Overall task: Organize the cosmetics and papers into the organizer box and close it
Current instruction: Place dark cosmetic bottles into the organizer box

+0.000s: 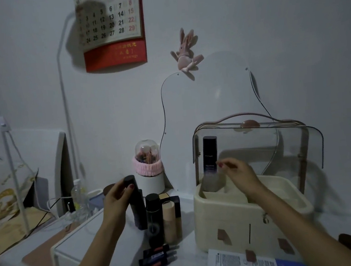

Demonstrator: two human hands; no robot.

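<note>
Left hand grips black tube; papers cut off below.

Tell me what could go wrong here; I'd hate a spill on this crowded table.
The left hand grips a tall black tube among close-standing bottles; lifting it could topple the beige foundation bottle. The right hand, leaving the dark bottle in the cream organizer box, might tip it.

Looks like someone's bedroom, a vanity corner at home. Wall calendar and a pink plush bunny hang on the plain wall, a wavy frameless mirror leans behind the white tabletop, and makeup bottles stand everywhere.
</note>
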